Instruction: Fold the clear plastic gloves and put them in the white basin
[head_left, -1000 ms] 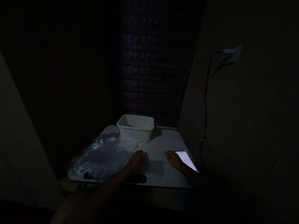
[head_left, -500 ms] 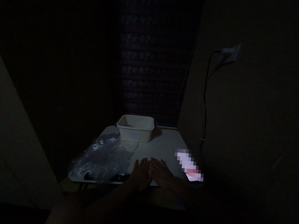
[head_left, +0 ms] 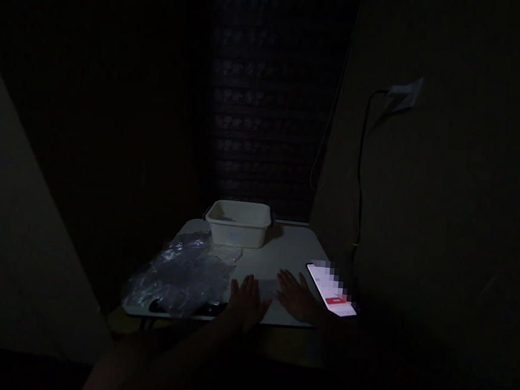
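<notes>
My left hand [head_left: 245,303] lies flat near the front edge of a small white table [head_left: 294,246], fingers stretched forward and thumb out to the right. To its right, my right hand [head_left: 295,296] also rests flat with its fingers spread. Between them is a faint, flat, greyish piece [head_left: 269,288], thin and see-through looking; the dark hides what kind it is. Both hands seem to touch its sides. Left of my left hand spreads a crumpled clear plastic sheet or bag [head_left: 184,276].
A white plastic tub [head_left: 237,232] with dark side handles stands at the back, something pale inside. A lit phone [head_left: 331,292] lies on the right edge. A black cord [head_left: 361,167] hangs from a wall outlet [head_left: 405,95]. Walls close in on both sides; light is very dim.
My right hand has slid right, away from my left hand, and a gap with the flat piece now shows between them. My left hand stays nearly in place, its thumb now spread.
</notes>
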Demonstrator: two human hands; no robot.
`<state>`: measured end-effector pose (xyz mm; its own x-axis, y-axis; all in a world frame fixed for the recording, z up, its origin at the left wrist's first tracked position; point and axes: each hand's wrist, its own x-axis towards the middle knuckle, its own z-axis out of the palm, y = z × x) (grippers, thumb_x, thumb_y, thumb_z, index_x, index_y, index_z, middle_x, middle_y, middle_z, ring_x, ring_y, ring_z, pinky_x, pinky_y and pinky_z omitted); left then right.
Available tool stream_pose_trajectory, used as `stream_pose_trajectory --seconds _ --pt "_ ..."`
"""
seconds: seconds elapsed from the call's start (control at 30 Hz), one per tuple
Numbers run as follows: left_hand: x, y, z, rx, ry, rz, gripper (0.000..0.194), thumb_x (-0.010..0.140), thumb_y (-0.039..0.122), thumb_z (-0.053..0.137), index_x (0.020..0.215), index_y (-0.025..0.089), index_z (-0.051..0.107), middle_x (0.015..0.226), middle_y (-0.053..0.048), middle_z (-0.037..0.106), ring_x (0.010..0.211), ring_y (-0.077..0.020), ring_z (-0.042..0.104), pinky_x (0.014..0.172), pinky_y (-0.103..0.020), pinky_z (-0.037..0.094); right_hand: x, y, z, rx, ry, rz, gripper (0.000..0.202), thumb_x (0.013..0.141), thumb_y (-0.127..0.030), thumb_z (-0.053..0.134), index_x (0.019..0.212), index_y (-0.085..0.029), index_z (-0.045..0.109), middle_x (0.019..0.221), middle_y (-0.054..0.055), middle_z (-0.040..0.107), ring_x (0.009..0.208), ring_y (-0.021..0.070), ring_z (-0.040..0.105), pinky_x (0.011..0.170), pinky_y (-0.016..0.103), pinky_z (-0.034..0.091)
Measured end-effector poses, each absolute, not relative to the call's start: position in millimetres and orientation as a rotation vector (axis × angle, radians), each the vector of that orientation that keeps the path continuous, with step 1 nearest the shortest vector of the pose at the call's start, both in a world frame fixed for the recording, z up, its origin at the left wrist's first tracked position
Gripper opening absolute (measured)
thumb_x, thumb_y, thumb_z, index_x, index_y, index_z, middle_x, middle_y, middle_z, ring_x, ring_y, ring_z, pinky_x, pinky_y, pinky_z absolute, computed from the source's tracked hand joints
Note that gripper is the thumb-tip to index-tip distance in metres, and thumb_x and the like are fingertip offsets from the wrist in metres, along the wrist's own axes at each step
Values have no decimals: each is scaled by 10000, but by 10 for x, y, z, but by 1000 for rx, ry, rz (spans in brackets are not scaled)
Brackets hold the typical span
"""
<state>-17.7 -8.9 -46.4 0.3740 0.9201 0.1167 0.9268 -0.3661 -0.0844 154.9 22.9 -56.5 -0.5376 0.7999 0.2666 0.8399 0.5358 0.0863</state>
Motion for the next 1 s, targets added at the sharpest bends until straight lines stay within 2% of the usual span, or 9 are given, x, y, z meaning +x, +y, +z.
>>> stream_pose_trajectory --seconds 0.27,0.47,0.67,1.0 --pt "-218 -83 -528 -2433 -1674 -79 538 764 374 82 1166 52 239 1223 -157 210 1126 -254 106 835 -504 107 1637 341 -462 -1339 -2529 -435 462 770 -374 168 1132 -131 323 1184 101 323 1106 200 210 876 459 65" --pt "-149 -95 -525 -2394 -1734 -74 513 755 325 125 1165 37 239 1222 -169 202 1121 -266 116 828 -522 93 1346 152 -345 -1073 -2705 -342 467 777 -375 137 1176 -153 236 1222 65 265 1121 150 175 908 370 66" --pt "-138 -110 -487 -2402 -1729 -61 518 749 329 142 1158 31 254 1213 -174 220 1117 -278 120 826 -529 83 1330 115 -445 -1123 -2756 -235 507 774 -401 103 1182 -122 215 1223 94 254 1119 163 179 898 381 99" --pt "-116 -140 -423 -2372 -1755 -81 509 747 333 167 1140 36 294 1198 -170 261 1105 -282 165 848 -507 57 1506 271 -466 -1234 -2690 -309 493 771 -401 118 1164 -140 260 1210 88 281 1116 169 192 891 407 105"
